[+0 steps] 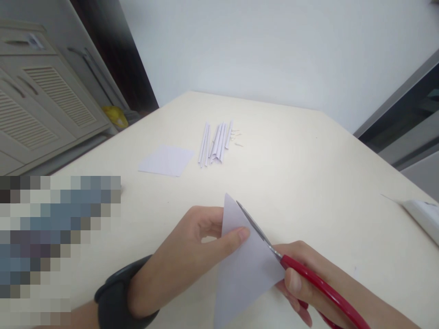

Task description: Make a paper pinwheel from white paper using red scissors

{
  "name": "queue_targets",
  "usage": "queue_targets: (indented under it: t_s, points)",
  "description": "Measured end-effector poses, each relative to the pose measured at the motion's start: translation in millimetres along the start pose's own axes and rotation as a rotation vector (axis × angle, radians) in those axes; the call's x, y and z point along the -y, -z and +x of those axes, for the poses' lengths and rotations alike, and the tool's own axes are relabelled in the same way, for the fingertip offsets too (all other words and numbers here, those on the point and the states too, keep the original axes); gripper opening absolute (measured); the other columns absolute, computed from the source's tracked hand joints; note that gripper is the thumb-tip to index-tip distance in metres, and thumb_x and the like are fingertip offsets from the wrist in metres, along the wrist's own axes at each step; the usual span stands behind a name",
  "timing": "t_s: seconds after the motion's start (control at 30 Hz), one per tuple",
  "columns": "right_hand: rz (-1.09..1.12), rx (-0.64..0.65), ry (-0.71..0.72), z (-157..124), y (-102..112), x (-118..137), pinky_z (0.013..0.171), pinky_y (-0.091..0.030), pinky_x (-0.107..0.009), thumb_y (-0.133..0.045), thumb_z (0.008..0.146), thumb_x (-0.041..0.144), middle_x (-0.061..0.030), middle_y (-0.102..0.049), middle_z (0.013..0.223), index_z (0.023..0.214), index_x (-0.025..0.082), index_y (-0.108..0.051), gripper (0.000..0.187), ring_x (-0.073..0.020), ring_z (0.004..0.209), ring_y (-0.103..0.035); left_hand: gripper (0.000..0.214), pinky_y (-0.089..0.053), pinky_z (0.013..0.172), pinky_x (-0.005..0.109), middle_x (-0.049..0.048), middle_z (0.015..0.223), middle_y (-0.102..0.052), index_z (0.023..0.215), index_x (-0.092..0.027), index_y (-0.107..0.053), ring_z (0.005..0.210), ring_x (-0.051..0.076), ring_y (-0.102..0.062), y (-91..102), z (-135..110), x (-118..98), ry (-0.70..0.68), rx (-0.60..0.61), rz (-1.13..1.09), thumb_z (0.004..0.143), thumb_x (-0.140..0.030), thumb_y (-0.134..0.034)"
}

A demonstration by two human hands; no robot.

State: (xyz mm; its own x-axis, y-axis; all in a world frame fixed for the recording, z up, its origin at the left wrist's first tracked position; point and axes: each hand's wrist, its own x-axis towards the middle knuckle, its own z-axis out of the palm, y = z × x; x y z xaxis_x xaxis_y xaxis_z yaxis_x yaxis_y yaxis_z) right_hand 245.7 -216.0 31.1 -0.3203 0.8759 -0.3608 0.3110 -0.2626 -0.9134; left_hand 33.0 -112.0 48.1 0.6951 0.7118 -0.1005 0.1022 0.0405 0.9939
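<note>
My left hand [202, 246], with a dark band on its wrist, pinches a folded white sheet of paper [247, 278] between thumb and fingers. The paper is held above the table, and its upper corner points away from me. My right hand [298, 274] grips red-handled scissors [318, 281]. Their metal blades lie along the paper's right slanting edge, tips near the upper corner. Whether the blades have cut into the paper I cannot tell.
On the cream table [291, 155] lie several rolled paper tubes [219, 141], with small scraps [236, 135] beside them. A flat stack of paper [167, 160] is to their left. At the right edge sits a white object [423, 214]. A blurred-out patch covers the left.
</note>
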Motion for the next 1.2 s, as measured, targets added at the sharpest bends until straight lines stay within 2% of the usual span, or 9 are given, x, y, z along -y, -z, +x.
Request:
queue_targets:
  t_s: [0.13, 0.2, 0.33, 0.5, 0.63, 0.73, 0.93, 1.1, 1.2]
  points:
    - [0.031, 0.052, -0.027, 2.7, 3.1, 13.1, 0.044, -0.028, -0.022, -0.055, 0.089, 0.063, 0.0057, -0.040, 0.057, 0.071, 0.020, -0.048, 0.047, -0.0087, 0.048, -0.034, 0.023, -0.048, 0.062, 0.020, -0.0026, 0.073, -0.071, 0.077, -0.020, -0.075, 0.069, 0.014, -0.061, 1.6, -1.6, 0.1, 0.000, 0.014, -0.019, 0.091, -0.031, -0.061]
    - [0.034, 0.074, -0.038, 3.7, 5.0, 19.0, 0.045, -0.027, -0.023, -0.060, 0.089, 0.054, 0.0051, -0.041, 0.057, 0.066, 0.021, -0.043, 0.044, -0.0088, 0.049, -0.034, 0.023, -0.048, 0.062, 0.019, -0.0034, 0.074, -0.071, 0.078, -0.021, -0.075, 0.068, 0.013, -0.061, 2.4, -2.0, 0.3, 0.006, 0.010, -0.038, 0.092, -0.031, -0.060]
    - [-0.073, 0.069, -0.015, 7.2, 6.3, 20.1, 0.047, -0.025, -0.024, -0.060, 0.091, 0.038, 0.0072, -0.032, 0.053, 0.064, 0.021, -0.038, 0.039, -0.0081, 0.048, -0.028, 0.023, -0.050, 0.068, 0.021, -0.0023, 0.078, -0.074, 0.080, -0.021, -0.077, 0.074, 0.016, -0.063, 3.3, -1.9, 0.9, 0.029, -0.001, -0.048, 0.092, -0.032, -0.060]
    - [-0.113, 0.079, 0.018, 6.7, 6.1, 14.1, 0.050, -0.025, -0.025, -0.052, 0.095, 0.045, 0.0047, -0.034, 0.060, 0.064, 0.021, -0.036, 0.043, -0.0104, 0.055, -0.032, 0.025, -0.049, 0.063, 0.020, -0.0025, 0.073, -0.072, 0.074, -0.021, -0.076, 0.069, 0.015, -0.062, 3.9, -3.1, -0.8, 0.033, -0.020, -0.012, 0.091, -0.031, -0.061]
    - [-0.118, -0.010, 0.023, -2.5, 6.6, 9.2, 0.050, -0.031, -0.024, -0.054, 0.093, 0.055, 0.0018, -0.044, 0.068, 0.078, 0.021, -0.051, 0.037, -0.0135, 0.061, -0.039, 0.025, -0.048, 0.059, 0.019, -0.0027, 0.072, -0.071, 0.074, -0.021, -0.077, 0.067, 0.014, -0.061, 1.8, -4.1, -3.1, 0.011, 0.008, 0.026, 0.091, -0.028, -0.060]
    - [-0.115, -0.031, 0.010, -7.3, 6.7, 6.3, 0.052, -0.034, -0.025, -0.052, 0.093, 0.058, 0.0003, -0.047, 0.071, 0.086, 0.022, -0.056, 0.037, -0.0152, 0.064, -0.042, 0.027, -0.047, 0.057, 0.019, -0.0031, 0.066, -0.068, 0.070, -0.021, -0.076, 0.062, 0.013, -0.059, -0.1, -2.7, -4.0, -0.009, 0.010, 0.065, 0.090, -0.026, -0.060]
    - [-0.115, -0.046, 0.039, -3.3, 2.8, 4.6, 0.056, -0.037, -0.025, -0.049, 0.095, 0.058, -0.0005, -0.048, 0.073, 0.079, 0.021, -0.054, 0.041, -0.0162, 0.067, -0.044, 0.027, -0.047, 0.057, 0.020, -0.0023, 0.067, -0.069, 0.069, -0.020, -0.075, 0.064, 0.014, -0.059, -0.1, 0.2, -4.8, 0.010, 0.014, 0.056, 0.090, -0.027, -0.059]
    - [-0.040, -0.026, 0.093, 3.5, -0.5, 1.6, 0.056, -0.036, -0.024, -0.050, 0.094, 0.058, 0.0023, -0.045, 0.066, 0.069, 0.021, -0.045, 0.044, -0.0132, 0.061, -0.041, 0.028, -0.046, 0.058, 0.020, -0.0027, 0.064, -0.068, 0.067, -0.020, -0.074, 0.062, 0.014, -0.059, -0.2, -1.0, -4.3, 0.031, 0.018, 0.032, 0.089, -0.027, -0.060]
    - [-0.021, -0.011, 0.069, 6.3, -1.0, 0.9, 0.055, -0.036, -0.024, -0.054, 0.093, 0.052, 0.0040, -0.042, 0.061, 0.066, 0.021, -0.042, 0.043, -0.0118, 0.057, -0.040, 0.029, -0.045, 0.056, 0.020, -0.0028, 0.062, -0.067, 0.065, -0.020, -0.074, 0.060, 0.014, -0.057, -0.1, -0.6, -4.4, 0.032, 0.013, 0.022, 0.089, -0.027, -0.060]
